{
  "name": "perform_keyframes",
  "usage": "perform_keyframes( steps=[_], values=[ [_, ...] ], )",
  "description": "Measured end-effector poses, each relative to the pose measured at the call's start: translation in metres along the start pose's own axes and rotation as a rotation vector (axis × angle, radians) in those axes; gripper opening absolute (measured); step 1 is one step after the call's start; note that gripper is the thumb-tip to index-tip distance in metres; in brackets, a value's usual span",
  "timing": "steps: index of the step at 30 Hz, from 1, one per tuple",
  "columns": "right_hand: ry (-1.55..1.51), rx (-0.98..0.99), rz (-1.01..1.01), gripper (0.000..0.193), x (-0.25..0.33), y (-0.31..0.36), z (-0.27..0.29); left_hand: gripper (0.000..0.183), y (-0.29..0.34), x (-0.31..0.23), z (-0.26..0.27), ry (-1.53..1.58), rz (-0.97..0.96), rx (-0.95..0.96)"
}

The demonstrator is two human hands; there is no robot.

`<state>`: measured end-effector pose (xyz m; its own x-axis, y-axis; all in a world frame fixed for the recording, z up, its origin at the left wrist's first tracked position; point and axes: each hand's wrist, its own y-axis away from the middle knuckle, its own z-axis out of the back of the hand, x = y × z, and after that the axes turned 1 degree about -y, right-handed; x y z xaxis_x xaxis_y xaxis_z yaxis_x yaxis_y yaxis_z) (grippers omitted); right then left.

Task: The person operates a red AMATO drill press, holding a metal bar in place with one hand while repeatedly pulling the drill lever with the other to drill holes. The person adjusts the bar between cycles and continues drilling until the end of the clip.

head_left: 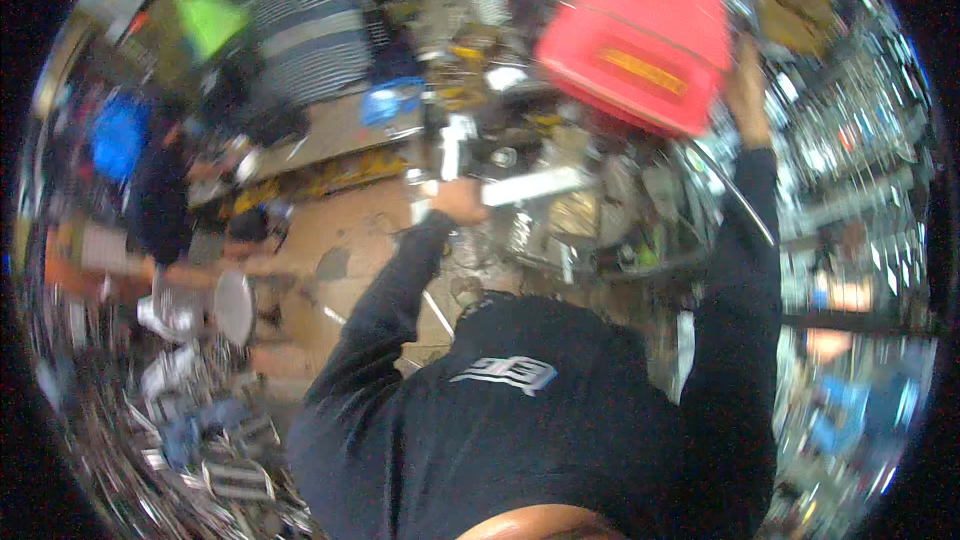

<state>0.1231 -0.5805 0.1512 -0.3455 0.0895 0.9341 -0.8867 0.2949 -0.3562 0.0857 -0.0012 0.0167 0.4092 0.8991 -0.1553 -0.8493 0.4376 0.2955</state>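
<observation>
Motion blurs much of the head view. My left hand point(460, 202) is closed around a pale flat bar point(540, 186), which sticks out to the right over a cluttered heap of metal parts point(575, 215). My right arm reaches far forward, and my right hand point(745, 90) is against the right edge of a large red plastic case or cover point(640, 15) with a yellow label. Its fingers are smeared, so I cannot tell whether they grip the case. A thin rod or cable point(735, 190) slants down from beneath the case, alongside my right forearm.
A grey striped panel point(310, 30) and a bright green item point(210, 22) lie at far left, near a bench edge point(320, 135). Another person point(165, 195) in dark clothes is at left, near a round stool point(233, 307). Blurred shelves point(850, 140) crowd the right.
</observation>
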Motion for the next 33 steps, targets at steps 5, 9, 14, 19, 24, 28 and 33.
perform_keyframes(
  steps=[5, 9, 14, 19, 24, 28, 33],
  values=[
    [0.071, -0.604, 0.336, 0.05, -0.036, 0.174, -0.054, 0.048, 0.017, -0.006, -0.005, 0.174, 0.016, -0.106],
    [0.679, -0.373, 0.143, 0.03, -0.023, 0.289, -0.181, 0.047, 0.015, -0.006, -0.01, 0.151, -0.011, -0.149],
    [0.185, -0.333, 0.068, 0.055, -0.071, 0.224, -0.287, 0.047, 0.018, -0.008, -0.014, 0.16, -0.019, -0.131],
    [0.167, -0.122, -0.092, 0.048, -0.07, 0.181, -0.254, 0.038, 0.021, -0.008, -0.017, 0.104, -0.002, -0.221],
    [-0.119, 0.713, -0.25, 0.055, -0.047, 0.158, -0.206, 0.04, 0.002, 0.0, -0.025, 0.078, -0.057, -0.168],
    [0.721, 0.338, -0.273, 0.067, -0.036, 0.2, -0.18, 0.048, -0.004, 0.005, -0.044, 0.148, -0.041, -0.097],
    [0.105, 0.266, -0.583, 0.038, 0.023, 0.274, -0.079, 0.053, 0.01, 0.008, -0.055, 0.052, -0.024, -0.128]
  ],
)
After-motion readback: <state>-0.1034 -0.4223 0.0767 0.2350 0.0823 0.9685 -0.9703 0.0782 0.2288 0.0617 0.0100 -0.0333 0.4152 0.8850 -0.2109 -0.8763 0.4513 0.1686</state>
